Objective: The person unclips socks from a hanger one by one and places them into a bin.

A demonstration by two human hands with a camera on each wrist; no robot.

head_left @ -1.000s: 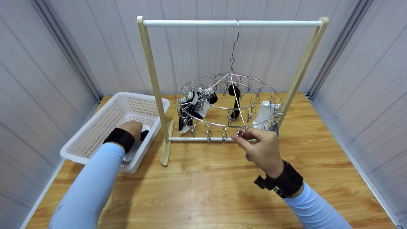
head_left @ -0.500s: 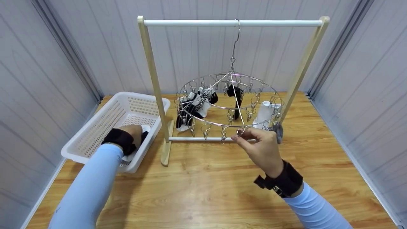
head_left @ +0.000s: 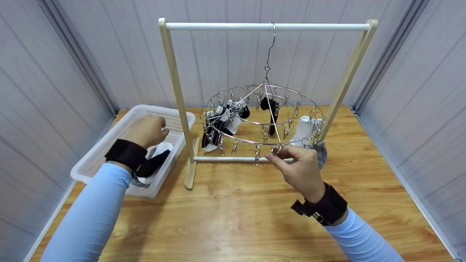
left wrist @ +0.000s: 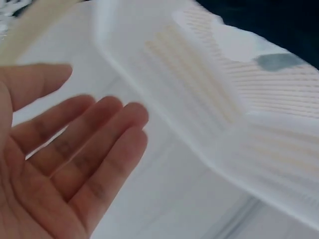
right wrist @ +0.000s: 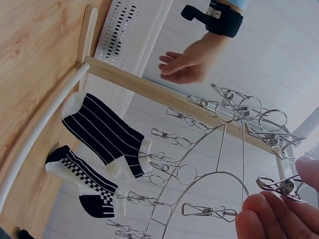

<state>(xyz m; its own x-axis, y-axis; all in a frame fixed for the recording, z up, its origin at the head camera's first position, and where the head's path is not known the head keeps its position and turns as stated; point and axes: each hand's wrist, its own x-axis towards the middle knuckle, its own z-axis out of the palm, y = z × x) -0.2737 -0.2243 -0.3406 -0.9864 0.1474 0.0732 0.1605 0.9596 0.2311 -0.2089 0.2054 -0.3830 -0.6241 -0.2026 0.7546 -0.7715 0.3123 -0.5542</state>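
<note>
A wooden table (head_left: 233, 218) fills the little panelled booth, and on it stands a drying rack (head_left: 174, 94) of pale wood with a white top bar. A round wire sock hanger (head_left: 262, 120) hangs from that bar by its hook, high enough that the socks dangle free above the tabletop. To the left sits a white basket (head_left: 109, 153), within easy reach of the person's left side, with a black and white sock (head_left: 154, 162) lying in it.

Several socks are already pegged on the ring: a striped sock (right wrist: 107, 134) and a checked sock (right wrist: 82, 181) on its left side, a white sock (head_left: 302, 129) on the right, each hung by its cuff so the foot drops straight.

The left hand (head_left: 147, 129) hovers over the basket with its fingers straight and relaxed, palm showing in the wrist view, holding nothing. The right hand (head_left: 300, 169) is up at the near edge of the ring, thumb and fingertips pinching one metal clip (right wrist: 279, 185), which looks to steady the hanger and hold that peg facing the person
</note>
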